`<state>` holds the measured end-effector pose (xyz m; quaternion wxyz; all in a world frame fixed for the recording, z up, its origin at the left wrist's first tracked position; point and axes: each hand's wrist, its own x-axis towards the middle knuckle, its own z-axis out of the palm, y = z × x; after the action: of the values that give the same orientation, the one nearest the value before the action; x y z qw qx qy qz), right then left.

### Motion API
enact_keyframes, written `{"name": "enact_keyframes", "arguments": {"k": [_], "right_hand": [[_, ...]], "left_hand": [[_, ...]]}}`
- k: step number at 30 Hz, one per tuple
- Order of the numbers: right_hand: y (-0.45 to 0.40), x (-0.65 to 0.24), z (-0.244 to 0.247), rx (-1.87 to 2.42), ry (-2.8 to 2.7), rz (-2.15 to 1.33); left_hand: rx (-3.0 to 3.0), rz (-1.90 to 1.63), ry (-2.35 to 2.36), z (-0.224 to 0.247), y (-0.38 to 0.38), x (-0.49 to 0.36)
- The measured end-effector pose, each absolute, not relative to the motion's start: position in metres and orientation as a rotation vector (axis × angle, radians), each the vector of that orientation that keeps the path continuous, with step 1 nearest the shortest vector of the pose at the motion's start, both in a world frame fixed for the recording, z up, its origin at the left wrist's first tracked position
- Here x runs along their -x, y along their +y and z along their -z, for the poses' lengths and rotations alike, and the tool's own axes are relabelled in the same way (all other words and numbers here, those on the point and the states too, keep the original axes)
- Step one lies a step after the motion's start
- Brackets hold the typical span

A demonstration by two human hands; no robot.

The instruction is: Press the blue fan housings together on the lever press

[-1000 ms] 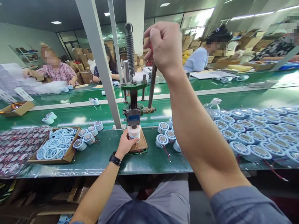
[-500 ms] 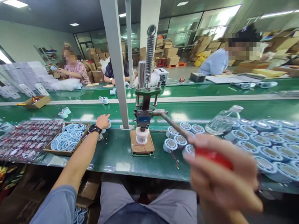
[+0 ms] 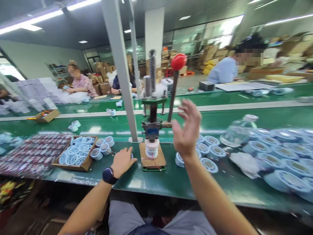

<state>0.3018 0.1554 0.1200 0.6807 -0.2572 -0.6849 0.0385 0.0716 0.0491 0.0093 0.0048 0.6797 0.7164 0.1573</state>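
Head view | left hand (image 3: 122,162): grip unclear, blue spool (image 3: 132,156) half-hidden behind it | right hand (image 3: 187,130): released, beside lever (image 3: 173,91) | white spool (image 3: 151,152): under press (image 3: 152,125), set in from front edge of desk (image 3: 176,186) | advised: seat white spool square, hands clear

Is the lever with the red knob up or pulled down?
Up: the lever rises steeply from the press, with its red knob at the top, clear of the open right hand.
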Motion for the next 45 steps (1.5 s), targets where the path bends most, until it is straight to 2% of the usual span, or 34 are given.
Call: {"name": "enact_keyframes", "arguments": {"k": [4, 7, 9, 12, 16, 21, 25, 31, 35, 39, 42, 45], "right_hand": [[0.123, -0.276, 0.012, 0.774, -1.544, -0.403], [0.126, -0.253, 0.052, 0.917, -1.646, -0.642], [0.128, -0.246, 0.053, 0.964, -1.548, -0.635], [0.121, -0.254, 0.043, 0.981, -1.398, -0.400], [0.093, -0.297, 0.045, 0.967, -1.675, -0.069], [0.076, -0.361, 0.067, 0.994, -2.061, 0.296], [0.080, -0.386, 0.065, 1.038, -2.204, 0.414], [0.071, -0.346, 0.041, 0.985, -2.219, 0.236], [0.060, -0.257, 0.031, 0.764, -2.284, -0.091], [0.059, -0.179, 0.034, 0.817, -2.390, -0.260], [0.059, -0.172, 0.047, 0.748, -2.374, -0.376], [0.052, -0.202, 0.064, 0.596, -2.268, -0.472]], "left_hand": [[-2.159, -0.586, 2.434, -0.016, 0.033, -0.055], [-2.015, -0.703, 2.654, -0.037, 0.025, 0.001], [-1.891, -0.745, 2.777, -0.052, 0.016, 0.046], [-1.799, -0.759, 2.843, -0.064, -0.001, 0.098], [-1.781, -0.787, 2.811, -0.062, -0.016, 0.130], [-1.863, -0.852, 2.685, -0.057, -0.017, 0.130], [-1.965, -0.857, 2.504, -0.030, -0.027, 0.083], [-1.853, -0.807, 2.221, 0.037, -0.054, -0.002], [-1.775, -0.902, 2.203, 0.047, -0.059, -0.011], [-1.824, -0.924, 2.230, 0.051, -0.060, -0.013], [-1.849, -0.945, 2.360, 0.058, -0.059, -0.023], [-1.776, -0.950, 2.539, 0.061, -0.056, -0.035]]}}
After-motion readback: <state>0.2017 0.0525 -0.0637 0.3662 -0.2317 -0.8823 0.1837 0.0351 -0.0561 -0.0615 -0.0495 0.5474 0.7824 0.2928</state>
